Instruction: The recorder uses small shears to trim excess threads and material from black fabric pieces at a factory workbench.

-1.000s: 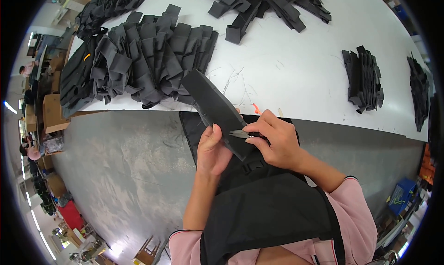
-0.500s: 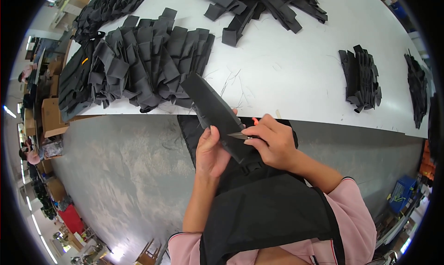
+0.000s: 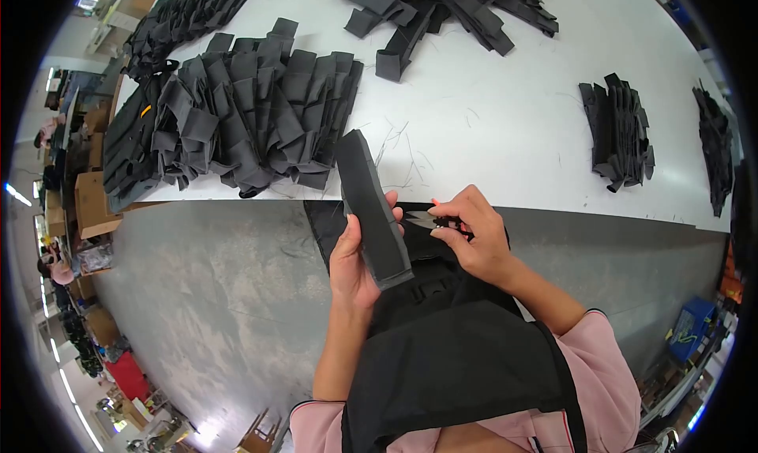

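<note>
1. Between the thumb and fingers of the left hand (image 3: 351,267), a long, flat dark-grey fabric strip (image 3: 373,216) is gripped around its lower half, its upper end tilting left across the edge of the smooth white tabletop (image 3: 505,137). It hides the palm and most of the fingers; fingertips show along its right edge.
2. Just right of that grip, the right hand (image 3: 480,236) is closed on small snips with pointed silver blades (image 3: 421,220). Fingers cover much of the dark handle, and whether the tips touch the strip cannot be told.
3. Beyond the grips lie fine dark threads (image 3: 399,149), too tangled to separate.
4. Beyond and left of the grips, a heap of overlapping dark-grey strips (image 3: 257,109) hides most of its lower pieces.
5. Farthest ahead of the grips, the upper border cuts off a loose dark-grey pile (image 3: 466,11).
6. Below the grips, a black cloth apron (image 3: 466,358) spreads, its buckle-like detail hard to make out.
</note>
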### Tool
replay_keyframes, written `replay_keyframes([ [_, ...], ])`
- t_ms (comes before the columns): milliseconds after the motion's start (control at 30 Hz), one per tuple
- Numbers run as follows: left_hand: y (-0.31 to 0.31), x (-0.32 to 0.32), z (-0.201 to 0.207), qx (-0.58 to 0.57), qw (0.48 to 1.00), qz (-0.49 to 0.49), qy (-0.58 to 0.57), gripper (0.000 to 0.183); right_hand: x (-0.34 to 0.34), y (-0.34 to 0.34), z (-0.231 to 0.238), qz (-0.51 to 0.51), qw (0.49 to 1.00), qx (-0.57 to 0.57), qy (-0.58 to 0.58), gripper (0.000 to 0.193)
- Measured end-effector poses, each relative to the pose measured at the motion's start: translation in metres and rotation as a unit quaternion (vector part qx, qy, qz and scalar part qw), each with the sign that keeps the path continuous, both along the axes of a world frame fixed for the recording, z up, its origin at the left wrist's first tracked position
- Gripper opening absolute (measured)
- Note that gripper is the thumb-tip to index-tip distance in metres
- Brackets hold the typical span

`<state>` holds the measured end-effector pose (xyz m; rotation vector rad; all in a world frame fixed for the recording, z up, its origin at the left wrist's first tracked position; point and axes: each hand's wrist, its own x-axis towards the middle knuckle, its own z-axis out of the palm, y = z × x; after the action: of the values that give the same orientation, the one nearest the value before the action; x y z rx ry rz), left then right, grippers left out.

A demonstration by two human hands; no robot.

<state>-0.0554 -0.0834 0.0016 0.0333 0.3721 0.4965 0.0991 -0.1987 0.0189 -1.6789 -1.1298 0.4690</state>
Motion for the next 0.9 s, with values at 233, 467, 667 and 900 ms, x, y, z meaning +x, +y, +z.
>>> replay_keyframes([
  [233, -0.002, -0.004, -0.003, -0.030, 0.999, -0.014, 0.009, 0.046, -0.006, 0.002, 0.000, 0.036, 0.998, 0.032, 0.032, 0.029],
  [467, -0.008, -0.001, 0.003, 0.006, 1.000, -0.006, 0.011, 0.043, -0.007, 0.001, -0.003, 0.019, 0.996, 0.069, -0.049, 0.027],
  [667, -0.008, -0.003, 0.002, 0.006, 0.999, 0.011, 0.035, 0.042, -0.008, -0.006, 0.008, -0.002, 0.996, 0.071, -0.050, 0.029],
  [900, -0.009, -0.005, 0.004, 0.031, 0.999, 0.001, 0.034, 0.040, -0.011, -0.001, 0.009, 0.012, 0.997, 0.030, -0.066, 0.027],
])
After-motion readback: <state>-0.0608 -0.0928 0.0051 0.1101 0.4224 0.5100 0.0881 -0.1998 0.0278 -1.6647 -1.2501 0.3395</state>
